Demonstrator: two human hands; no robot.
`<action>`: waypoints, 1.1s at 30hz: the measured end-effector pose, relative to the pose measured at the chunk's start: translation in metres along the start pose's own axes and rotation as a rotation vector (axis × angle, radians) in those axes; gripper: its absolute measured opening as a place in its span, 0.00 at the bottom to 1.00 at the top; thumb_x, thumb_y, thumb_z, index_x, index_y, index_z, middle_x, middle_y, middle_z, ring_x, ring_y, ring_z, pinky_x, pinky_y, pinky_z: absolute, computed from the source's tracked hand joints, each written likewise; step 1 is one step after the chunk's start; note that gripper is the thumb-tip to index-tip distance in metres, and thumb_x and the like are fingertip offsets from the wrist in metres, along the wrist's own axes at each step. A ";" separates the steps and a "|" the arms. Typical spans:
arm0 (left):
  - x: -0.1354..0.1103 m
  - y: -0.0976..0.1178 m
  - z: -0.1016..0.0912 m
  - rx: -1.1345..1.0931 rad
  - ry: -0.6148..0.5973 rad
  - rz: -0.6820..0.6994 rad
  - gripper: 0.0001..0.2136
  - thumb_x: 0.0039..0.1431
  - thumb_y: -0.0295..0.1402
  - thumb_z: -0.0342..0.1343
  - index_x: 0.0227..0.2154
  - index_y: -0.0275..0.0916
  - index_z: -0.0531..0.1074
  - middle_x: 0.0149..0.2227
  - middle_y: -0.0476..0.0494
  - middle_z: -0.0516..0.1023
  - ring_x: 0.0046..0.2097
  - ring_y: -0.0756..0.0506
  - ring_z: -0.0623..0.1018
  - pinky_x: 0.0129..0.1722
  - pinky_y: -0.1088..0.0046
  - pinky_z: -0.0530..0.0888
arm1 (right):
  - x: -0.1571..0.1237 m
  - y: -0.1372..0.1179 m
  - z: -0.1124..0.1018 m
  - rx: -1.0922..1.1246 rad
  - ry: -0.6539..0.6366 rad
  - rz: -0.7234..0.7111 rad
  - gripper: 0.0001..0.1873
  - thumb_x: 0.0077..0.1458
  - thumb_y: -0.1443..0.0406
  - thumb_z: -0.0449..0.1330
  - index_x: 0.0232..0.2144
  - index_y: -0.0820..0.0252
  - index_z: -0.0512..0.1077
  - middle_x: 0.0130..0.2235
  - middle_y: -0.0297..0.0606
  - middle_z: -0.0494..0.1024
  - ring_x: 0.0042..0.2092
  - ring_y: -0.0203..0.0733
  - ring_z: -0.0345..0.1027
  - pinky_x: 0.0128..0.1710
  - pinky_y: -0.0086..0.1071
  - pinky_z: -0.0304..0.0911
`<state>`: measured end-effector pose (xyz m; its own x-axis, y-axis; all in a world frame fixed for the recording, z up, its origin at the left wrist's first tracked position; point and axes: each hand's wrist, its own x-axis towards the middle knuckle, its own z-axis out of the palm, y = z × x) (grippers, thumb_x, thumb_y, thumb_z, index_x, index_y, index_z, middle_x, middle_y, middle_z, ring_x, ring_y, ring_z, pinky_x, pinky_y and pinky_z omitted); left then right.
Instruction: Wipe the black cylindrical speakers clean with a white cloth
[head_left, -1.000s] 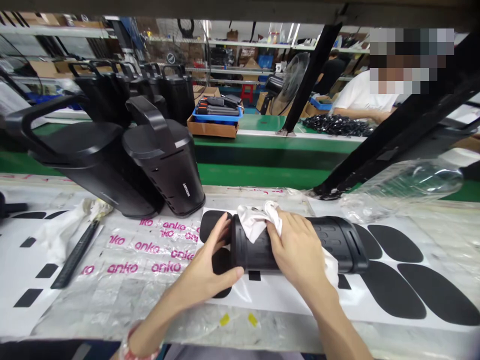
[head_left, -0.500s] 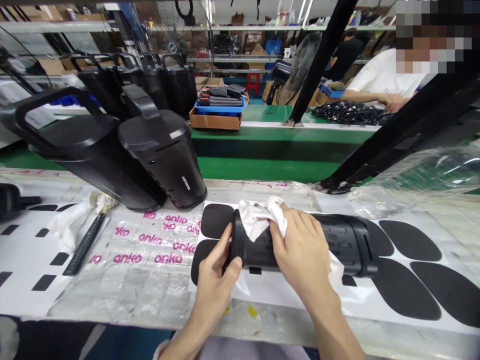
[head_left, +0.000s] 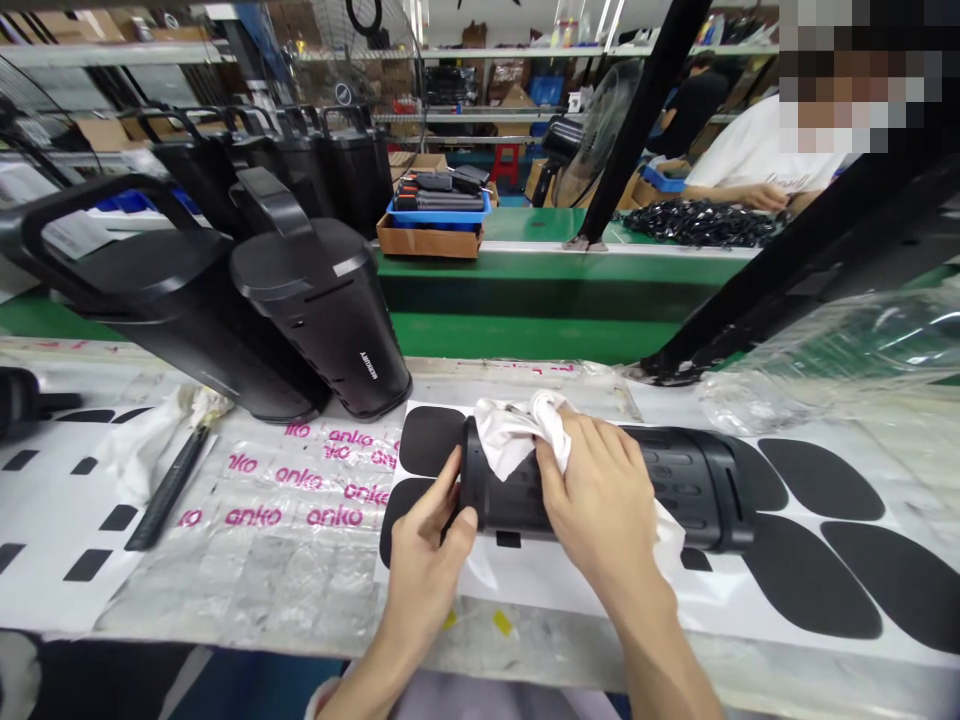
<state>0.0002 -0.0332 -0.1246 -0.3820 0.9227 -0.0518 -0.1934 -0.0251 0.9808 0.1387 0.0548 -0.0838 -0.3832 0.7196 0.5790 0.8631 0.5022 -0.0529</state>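
In the head view, the case [head_left: 686,480] lies on its side upon the white sheet [head_left: 491,578], over its left and middle part. Its long axis runs left to right across the person's front, dipping slightly toward the right; one end points left, the grooved end right, and a ribbed face is turned up. The left hand [head_left: 427,545] is at the left end, thumb and forefinger spread apart against it; the other fingertips are hidden. The right hand [head_left: 600,480] lies over the case's middle, fingers together, pinching a crumpled cloth [head_left: 510,435] by the thumb and against the case.

Black pads [head_left: 814,575] show on the sheet beyond both ends of the case. The sheet rests on the bench [head_left: 555,650]. Left of the sheet are film [head_left: 262,545] printed "anko" and a black-handled tool [head_left: 166,495]; behind its left edge stand two handled units [head_left: 330,310]. Clear plastic [head_left: 847,350] lies behind its right part, beside a slanting post [head_left: 787,270]. Beyond the sheet runs a green belt [head_left: 525,335], bearing a blue tray [head_left: 439,217] and a black heap [head_left: 697,222], with a co-worker [head_left: 757,150] in white near the heap. Farther back from the sheet are a fan [head_left: 607,130], a red stool [head_left: 506,163] and shelves.
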 end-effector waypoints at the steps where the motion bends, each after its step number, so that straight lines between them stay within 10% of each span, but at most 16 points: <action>1: 0.000 0.001 0.000 -0.005 -0.015 0.006 0.22 0.59 0.36 0.59 0.56 0.42 0.67 0.57 0.49 0.71 0.58 0.46 0.71 0.55 0.82 0.69 | 0.000 0.000 0.000 0.001 0.000 0.000 0.14 0.64 0.65 0.47 0.44 0.67 0.69 0.40 0.44 0.75 0.43 0.50 0.65 0.48 0.40 0.56; 22: -0.002 -0.005 -0.007 -0.023 -0.120 0.031 0.23 0.61 0.31 0.55 0.59 0.45 0.64 0.58 0.48 0.71 0.59 0.45 0.70 0.57 0.75 0.69 | -0.002 -0.001 -0.001 0.002 -0.001 0.006 0.15 0.64 0.65 0.47 0.46 0.69 0.68 0.41 0.46 0.75 0.45 0.51 0.65 0.48 0.41 0.55; 28: -0.001 0.003 -0.018 -0.050 0.113 0.429 0.06 0.58 0.25 0.53 0.35 0.41 0.72 0.36 0.49 0.72 0.42 0.49 0.74 0.48 0.74 0.72 | -0.001 0.000 0.000 0.014 -0.016 0.023 0.13 0.64 0.65 0.48 0.43 0.66 0.69 0.40 0.44 0.75 0.43 0.49 0.65 0.47 0.41 0.56; 33: 0.000 0.012 -0.025 -0.087 0.028 0.541 0.08 0.55 0.25 0.49 0.22 0.39 0.64 0.26 0.49 0.62 0.33 0.48 0.65 0.41 0.69 0.69 | 0.000 0.000 0.000 0.017 -0.016 0.030 0.12 0.63 0.65 0.48 0.42 0.65 0.69 0.39 0.43 0.75 0.43 0.49 0.65 0.46 0.40 0.56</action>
<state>-0.0249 -0.0435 -0.1178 -0.4715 0.7589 0.4492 -0.0364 -0.5257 0.8499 0.1391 0.0550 -0.0842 -0.3622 0.7420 0.5641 0.8688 0.4880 -0.0840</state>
